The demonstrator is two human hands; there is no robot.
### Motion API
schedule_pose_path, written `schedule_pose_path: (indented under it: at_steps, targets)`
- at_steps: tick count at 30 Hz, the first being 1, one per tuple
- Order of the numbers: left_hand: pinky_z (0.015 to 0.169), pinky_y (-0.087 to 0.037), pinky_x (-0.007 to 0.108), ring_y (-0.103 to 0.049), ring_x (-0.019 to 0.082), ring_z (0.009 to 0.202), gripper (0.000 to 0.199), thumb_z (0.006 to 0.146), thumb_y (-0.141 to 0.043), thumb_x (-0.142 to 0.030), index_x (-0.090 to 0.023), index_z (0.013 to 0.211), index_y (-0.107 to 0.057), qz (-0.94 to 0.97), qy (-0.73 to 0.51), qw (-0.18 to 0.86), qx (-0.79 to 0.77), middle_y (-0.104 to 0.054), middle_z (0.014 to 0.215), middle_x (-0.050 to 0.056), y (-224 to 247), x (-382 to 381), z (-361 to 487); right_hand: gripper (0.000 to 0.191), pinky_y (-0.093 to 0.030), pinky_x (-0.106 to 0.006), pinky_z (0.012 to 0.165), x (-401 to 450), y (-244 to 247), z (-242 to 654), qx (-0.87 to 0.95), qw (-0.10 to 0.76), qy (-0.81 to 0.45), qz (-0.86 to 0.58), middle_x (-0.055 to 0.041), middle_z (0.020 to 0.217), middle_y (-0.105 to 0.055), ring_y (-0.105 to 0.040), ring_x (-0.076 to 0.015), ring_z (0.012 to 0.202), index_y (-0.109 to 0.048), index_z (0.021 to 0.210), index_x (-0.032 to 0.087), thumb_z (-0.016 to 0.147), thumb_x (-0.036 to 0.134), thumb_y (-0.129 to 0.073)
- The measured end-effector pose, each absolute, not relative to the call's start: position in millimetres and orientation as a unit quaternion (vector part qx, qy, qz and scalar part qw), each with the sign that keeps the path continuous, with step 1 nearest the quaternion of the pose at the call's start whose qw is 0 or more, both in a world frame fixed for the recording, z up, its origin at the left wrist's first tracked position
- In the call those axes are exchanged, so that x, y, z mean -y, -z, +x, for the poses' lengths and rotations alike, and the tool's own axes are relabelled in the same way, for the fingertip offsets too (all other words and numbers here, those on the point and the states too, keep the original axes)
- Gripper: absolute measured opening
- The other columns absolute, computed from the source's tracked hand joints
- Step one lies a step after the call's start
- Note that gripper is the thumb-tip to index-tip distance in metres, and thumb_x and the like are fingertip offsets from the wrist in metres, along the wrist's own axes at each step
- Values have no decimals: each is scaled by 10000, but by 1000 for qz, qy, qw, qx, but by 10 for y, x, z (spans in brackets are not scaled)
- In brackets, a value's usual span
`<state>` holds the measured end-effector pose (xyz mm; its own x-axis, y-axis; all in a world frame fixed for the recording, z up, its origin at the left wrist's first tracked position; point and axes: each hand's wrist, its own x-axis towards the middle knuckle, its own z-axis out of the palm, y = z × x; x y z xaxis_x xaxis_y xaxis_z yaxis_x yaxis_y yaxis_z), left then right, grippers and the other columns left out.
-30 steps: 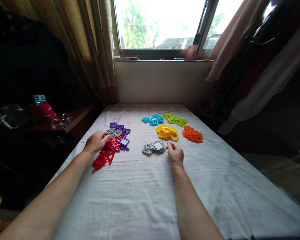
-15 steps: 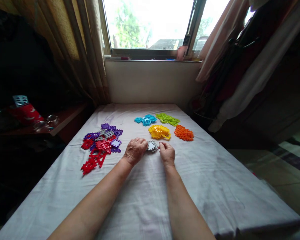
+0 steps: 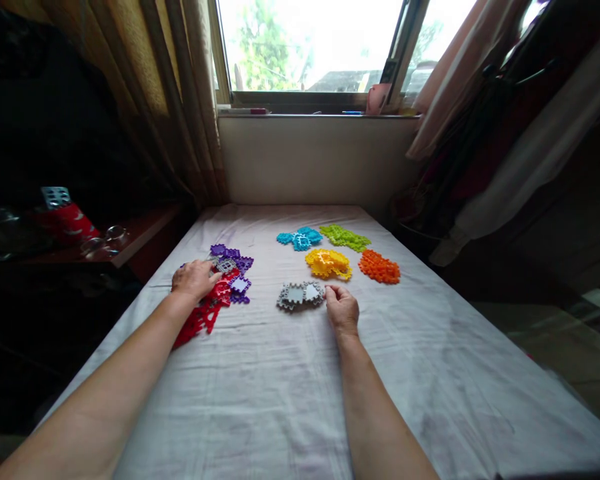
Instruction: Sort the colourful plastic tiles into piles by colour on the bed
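Observation:
My left hand lies over a mixed pile of interlocking plastic pieces, fingers partly spread, thumb close to a grey piece. Purple pieces and red pieces make up the rest of that pile, some hidden under the hand. My right hand is closed, its curled fingertips at the right edge of a small group of grey toothed pieces. Whether those fingertips pinch anything is hidden.
Beyond my hands lie sorted heaps of yellow, blue, green and orange pieces on the white cloth. At the left, a side table bears a red container and eyeglasses.
My left hand has left the grey pieces and moved left onto the purple and red pile. My right hand stays beside the grey group. The view has turned slightly left.

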<state>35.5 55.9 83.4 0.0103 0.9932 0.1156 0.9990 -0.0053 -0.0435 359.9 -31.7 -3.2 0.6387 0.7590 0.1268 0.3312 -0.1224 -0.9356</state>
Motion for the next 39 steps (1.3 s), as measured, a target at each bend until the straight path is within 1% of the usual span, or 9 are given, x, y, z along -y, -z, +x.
schedule_pose_path:
  at_steps: [3, 10, 13, 17, 21, 26, 31, 35, 39]
  targets:
    - [782, -492, 391, -669, 348, 1033, 499, 835, -518, -601, -260, 1128, -734, -676, -10, 15, 737, -726, 1154, 144, -860, -608, 192, 330, -484, -308, 666, 333, 13, 3585, 385, 537, -192, -725, -30, 690, -746, -678, -234, 715, -727, 789, 240, 743, 492, -519]
    - [683, -482, 334, -695, 302, 945, 383, 860, -493, -491, -277, 1020, -768, -654, 22, 2, 756, -760, 1066, 96, -928, -569, 122, 339, -477, -301, 662, 332, 15, 3600, 386, 546, -196, -718, -29, 671, -741, -674, -227, 701, -726, 771, 232, 730, 493, -514]
    - [727, -495, 325, -689, 275, 965, 371, 885, -498, -476, -267, 1043, -760, -682, 107, 35, 723, -743, 1121, 84, -952, -504, 245, 348, -479, -297, 659, 325, 21, 3599, 386, 548, -192, -717, -24, 663, -739, -669, -220, 687, -736, 781, 227, 732, 495, -519]
    - [860, -490, 289, -673, 211, 995, 272, 916, -547, -408, -252, 1011, -748, -776, 233, 39, 585, -730, 1116, 60, -885, -302, 844, 346, -489, -303, 666, 331, 7, 3590, 383, 541, -193, -723, -29, 672, -743, -672, -225, 694, -737, 767, 229, 746, 499, -522]
    - [835, -484, 299, -665, 192, 929, 179, 921, -592, -360, -245, 949, -727, -860, 206, 18, 466, -716, 1048, 55, -766, -60, 1601, 330, -499, -300, 668, 340, -12, 3591, 383, 546, -207, -716, -30, 682, -747, -682, -229, 718, -742, 788, 231, 749, 476, -525]
    - [802, -478, 324, -653, 208, 929, 165, 931, -584, -336, -218, 945, -699, -890, 149, 27, 430, -697, 1050, 76, -708, 56, 2094, 305, -505, -295, 684, 324, -13, 3603, 382, 559, -206, -706, -23, 666, -742, -680, -216, 697, -735, 771, 232, 747, 452, -526]
    - [803, -491, 344, -653, 236, 953, 198, 917, -601, -354, -197, 974, -709, -898, 96, 31, 428, -700, 1072, 92, -688, 68, 2165, 340, -508, -300, 676, 287, 11, 3615, 374, 558, -211, -710, -34, 695, -750, -685, -219, 688, -737, 783, 218, 770, 472, -512]
    - [834, -490, 334, -646, 224, 978, 236, 931, -584, -392, -213, 1030, -701, -899, 125, 31, 418, -703, 1099, 80, -645, 53, 1974, 346, -509, -304, 687, 267, 52, 3619, 372, 567, -213, -703, -33, 685, -749, -684, -221, 694, -740, 788, 219, 754, 484, -520]
    - [823, -481, 314, -652, 201, 941, 210, 955, -545, -357, -225, 989, -705, -891, 133, 39, 432, -715, 1066, 69, -616, 13, 1818, 334, -500, -309, 693, 289, 49, 3603, 378, 556, -203, -712, -32, 689, -749, -681, -225, 714, -734, 771, 230, 736, 484, -520]
